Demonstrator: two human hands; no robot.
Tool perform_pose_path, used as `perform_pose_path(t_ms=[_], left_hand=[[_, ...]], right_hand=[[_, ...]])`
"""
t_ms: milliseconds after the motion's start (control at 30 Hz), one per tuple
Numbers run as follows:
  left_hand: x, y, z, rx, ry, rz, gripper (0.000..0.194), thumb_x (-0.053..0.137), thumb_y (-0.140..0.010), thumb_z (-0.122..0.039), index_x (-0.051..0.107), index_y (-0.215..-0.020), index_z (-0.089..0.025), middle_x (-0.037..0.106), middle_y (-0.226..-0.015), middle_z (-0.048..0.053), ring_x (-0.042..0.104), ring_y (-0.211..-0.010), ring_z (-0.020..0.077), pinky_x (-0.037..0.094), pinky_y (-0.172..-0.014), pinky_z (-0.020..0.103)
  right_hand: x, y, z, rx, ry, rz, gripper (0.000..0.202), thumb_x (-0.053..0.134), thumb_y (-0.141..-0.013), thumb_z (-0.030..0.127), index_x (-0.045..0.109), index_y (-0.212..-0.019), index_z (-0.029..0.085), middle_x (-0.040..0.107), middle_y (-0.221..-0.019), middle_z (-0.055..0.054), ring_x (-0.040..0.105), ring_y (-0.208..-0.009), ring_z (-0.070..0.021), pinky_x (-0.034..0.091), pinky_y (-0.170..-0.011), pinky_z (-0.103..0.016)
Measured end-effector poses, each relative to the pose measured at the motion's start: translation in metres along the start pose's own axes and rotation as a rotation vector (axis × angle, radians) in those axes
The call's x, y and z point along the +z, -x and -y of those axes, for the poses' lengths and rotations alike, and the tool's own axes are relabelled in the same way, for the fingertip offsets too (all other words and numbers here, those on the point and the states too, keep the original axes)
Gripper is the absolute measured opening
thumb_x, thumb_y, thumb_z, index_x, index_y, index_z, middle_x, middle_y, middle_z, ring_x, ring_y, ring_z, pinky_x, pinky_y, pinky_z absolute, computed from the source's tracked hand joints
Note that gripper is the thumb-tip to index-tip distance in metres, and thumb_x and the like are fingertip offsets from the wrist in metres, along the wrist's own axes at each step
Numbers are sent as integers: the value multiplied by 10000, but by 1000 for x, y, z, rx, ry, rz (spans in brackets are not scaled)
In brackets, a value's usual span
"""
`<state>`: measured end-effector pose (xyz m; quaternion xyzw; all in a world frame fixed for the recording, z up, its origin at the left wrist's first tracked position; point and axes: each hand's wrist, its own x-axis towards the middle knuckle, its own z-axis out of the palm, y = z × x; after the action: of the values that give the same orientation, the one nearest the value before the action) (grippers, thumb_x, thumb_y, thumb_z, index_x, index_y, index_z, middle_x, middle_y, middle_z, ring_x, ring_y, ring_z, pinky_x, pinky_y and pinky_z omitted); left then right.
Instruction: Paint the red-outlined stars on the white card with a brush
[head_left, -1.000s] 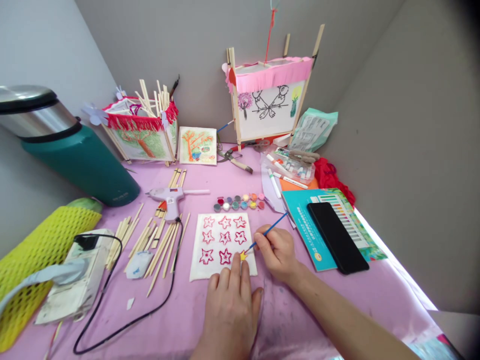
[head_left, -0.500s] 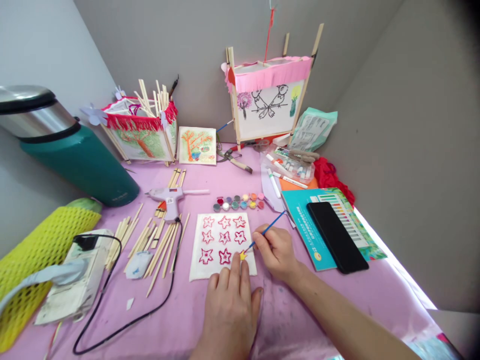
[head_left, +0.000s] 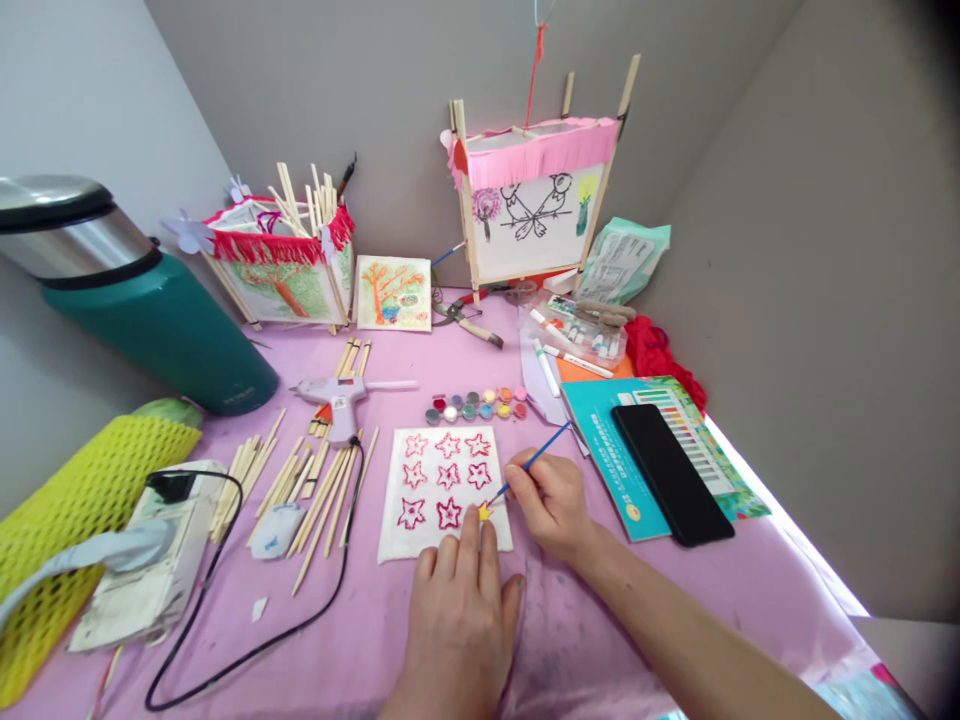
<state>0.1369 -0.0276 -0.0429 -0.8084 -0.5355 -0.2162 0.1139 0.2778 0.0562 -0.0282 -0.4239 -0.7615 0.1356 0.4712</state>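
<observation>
My right hand [head_left: 550, 500] pinches a thin blue paintbrush [head_left: 534, 461], its tip at a small yellow star [head_left: 485, 512]. The star lies at the lower right of a white square sheet [head_left: 392, 540] that carries rows of red star outlines [head_left: 448, 476]. Fingers extended and flat, my left hand [head_left: 459, 615] rests over the sheet's lower edge, a fingertip touching the star's left side. Just beyond the sheet stand small paint pots [head_left: 487, 410] in several colours.
Wooden sticks [head_left: 322, 515] and a glue gun [head_left: 343, 400] with a black cord lie left, by a power strip [head_left: 127, 590] and a teal bottle [head_left: 165, 330]. A phone [head_left: 671, 475] lies on a teal booklet [head_left: 607, 470] at right. Two stick-framed lanterns [head_left: 536, 235] stand behind.
The camera view has shifted very slightly. Both hands, the paintbrush and the star hold nearly the same places.
</observation>
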Motion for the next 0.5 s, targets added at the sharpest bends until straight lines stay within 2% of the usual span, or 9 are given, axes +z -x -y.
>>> perform_pose_path(t_ms=[500], left_hand=[[0,-1,0,-6,4,0,347,517,-858,-305,636,-1108,-97,614,-1207,146,568,-855,243,406,-737,390]], right_hand=[[0,1,-2,1,11,20,268,456,-901,188,485,-635,198,582,-597,-12,529,-518,-114,400,-514,-250]])
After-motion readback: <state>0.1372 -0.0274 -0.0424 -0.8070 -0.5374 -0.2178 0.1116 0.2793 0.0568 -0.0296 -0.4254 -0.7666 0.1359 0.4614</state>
